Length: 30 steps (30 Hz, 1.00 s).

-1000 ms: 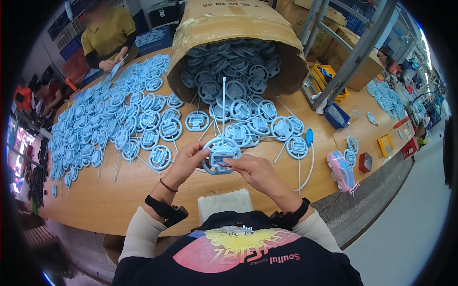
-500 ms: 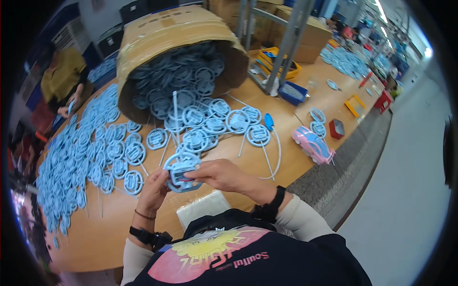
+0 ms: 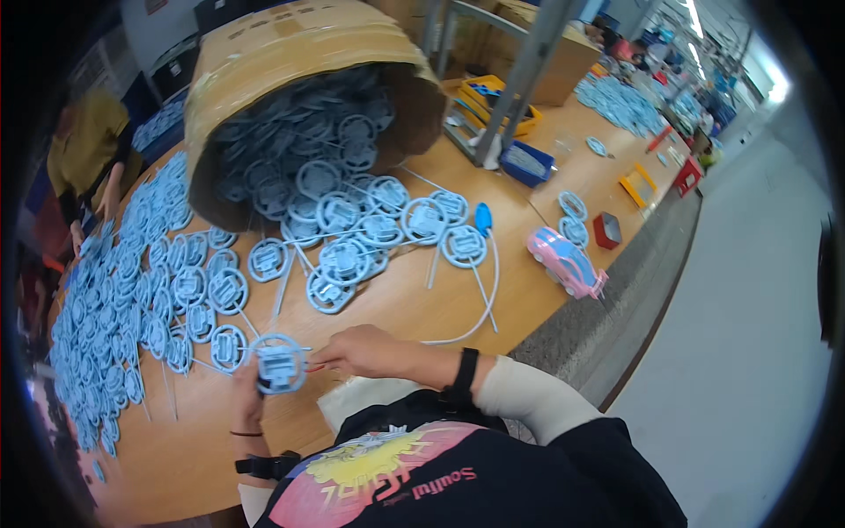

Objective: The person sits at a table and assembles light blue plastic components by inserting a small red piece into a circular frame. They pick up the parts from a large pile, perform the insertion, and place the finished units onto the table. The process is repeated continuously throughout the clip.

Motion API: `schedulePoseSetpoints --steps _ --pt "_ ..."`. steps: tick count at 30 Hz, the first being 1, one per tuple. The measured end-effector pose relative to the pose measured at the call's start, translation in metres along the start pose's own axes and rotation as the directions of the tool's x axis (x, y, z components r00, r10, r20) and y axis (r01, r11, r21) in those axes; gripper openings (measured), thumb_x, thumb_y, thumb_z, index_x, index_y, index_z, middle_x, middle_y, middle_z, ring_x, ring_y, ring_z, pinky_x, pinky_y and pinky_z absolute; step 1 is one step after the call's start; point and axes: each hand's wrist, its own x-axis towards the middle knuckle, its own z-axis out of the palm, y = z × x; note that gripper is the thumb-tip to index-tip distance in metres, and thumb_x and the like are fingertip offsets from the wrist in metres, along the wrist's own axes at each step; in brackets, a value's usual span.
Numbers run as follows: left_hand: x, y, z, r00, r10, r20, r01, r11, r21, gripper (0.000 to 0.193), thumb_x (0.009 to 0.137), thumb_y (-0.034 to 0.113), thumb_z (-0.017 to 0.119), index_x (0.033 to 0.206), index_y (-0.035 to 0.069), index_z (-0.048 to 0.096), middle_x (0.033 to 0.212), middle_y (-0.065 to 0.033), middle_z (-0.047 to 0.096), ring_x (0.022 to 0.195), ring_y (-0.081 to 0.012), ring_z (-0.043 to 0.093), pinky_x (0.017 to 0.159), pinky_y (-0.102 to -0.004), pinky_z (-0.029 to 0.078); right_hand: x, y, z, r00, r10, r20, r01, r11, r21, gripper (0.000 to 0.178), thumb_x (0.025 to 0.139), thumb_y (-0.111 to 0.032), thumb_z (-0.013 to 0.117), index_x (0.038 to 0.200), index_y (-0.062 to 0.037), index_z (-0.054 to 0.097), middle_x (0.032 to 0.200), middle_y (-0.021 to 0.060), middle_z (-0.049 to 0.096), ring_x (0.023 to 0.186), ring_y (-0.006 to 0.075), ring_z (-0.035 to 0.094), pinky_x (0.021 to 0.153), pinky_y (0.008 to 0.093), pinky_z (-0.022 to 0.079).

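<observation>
My left hand (image 3: 249, 392) is closed round the edge of a light blue toy steering wheel (image 3: 281, 364), whose boxy middle faces up. To its right, my right hand (image 3: 359, 349) pinches a thin reddish strand (image 3: 318, 364), perhaps a wire, beside the wheel's rim; its far end is too small to make out. Several similar wheels (image 3: 343, 260) with thin pale cords lie just beyond my hands. Under my right forearm shows a white flat packet or cloth (image 3: 352, 398), partly hidden.
A cardboard box (image 3: 308, 40) on its side spills wheels over the wooden table (image 3: 211, 440); a big heap (image 3: 106, 326) spreads left. A pink toy car (image 3: 566, 262), a red tray (image 3: 606, 231), a blue bin (image 3: 527, 165) and a metal frame (image 3: 519, 84) stand right. A co-worker (image 3: 88, 158) sits far left.
The held wheel has come down and left, turning its boxy middle upward. My right hand has drawn away from it to the right, and the whole view has shifted slightly.
</observation>
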Motion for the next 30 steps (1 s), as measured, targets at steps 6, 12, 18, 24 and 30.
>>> schedulePoseSetpoints --steps 6,12,18,24,30 --pt "0.069 0.093 -0.056 0.922 0.101 -0.373 -0.374 0.483 -0.792 0.052 0.093 0.039 0.041 0.129 0.002 0.039 0.128 -0.0139 0.047 0.12 -0.0238 0.043 0.104 -0.0359 0.031 0.001 0.017 -0.028 0.994 0.106 -0.034 -0.104 0.993 0.051 0.029 0.083 -0.023 0.056 0.112 -0.0229 0.061 0.091 0.0114 0.063 0.084 0.0297 0.059 0.07 0.0385 0.046" --pt "0.207 0.054 -0.027 0.921 0.272 -0.279 -0.008 0.729 0.684 0.052 0.079 0.042 0.059 0.108 0.0 0.057 0.102 -0.0236 0.06 0.092 -0.0329 0.059 0.084 -0.0386 0.046 0.013 0.023 -0.026 0.99 0.142 0.018 -0.143 0.987 0.077 0.032 0.083 -0.021 0.056 0.115 -0.0214 0.059 0.083 0.0117 0.061 0.077 0.03 0.058 0.068 0.0376 0.045" --pt "0.234 0.05 0.018 0.962 0.165 -0.217 0.189 0.172 0.967 0.065 0.063 0.052 0.071 0.095 -0.004 0.06 0.091 -0.024 0.063 0.088 -0.0334 0.061 0.077 -0.0402 0.047 -0.003 0.027 -0.026 0.975 0.221 -0.026 -0.215 0.966 0.147 0.034 0.083 -0.017 0.057 0.117 -0.0213 0.058 0.075 0.0117 0.058 0.07 0.0269 0.056 0.064 0.0356 0.044" --pt "0.181 0.029 0.008 0.991 0.014 -0.136 0.085 0.716 0.693 0.043 0.071 0.031 0.074 0.096 -0.001 0.061 0.073 -0.0094 0.065 0.063 -0.0181 0.063 0.059 -0.0298 0.051 -0.013 0.026 -0.024 0.977 0.192 -0.095 -0.16 0.95 0.267 0.037 0.083 -0.011 0.058 0.119 -0.0206 0.057 0.078 0.0107 0.061 0.066 0.0207 0.059 0.061 0.0298 0.045" --pt "0.05 0.034 0.052 0.985 -0.164 0.051 0.163 0.986 0.021 0.029 0.085 0.022 0.062 0.107 0.003 0.057 0.082 -0.0014 0.061 0.069 -0.0094 0.06 0.062 -0.0264 0.053 -0.006 0.01 -0.016 0.955 -0.022 -0.297 0.053 0.994 0.094 0.038 0.08 -0.004 0.057 0.116 -0.0175 0.059 0.075 0.0094 0.063 0.066 0.0189 0.061 0.059 0.0286 0.048"
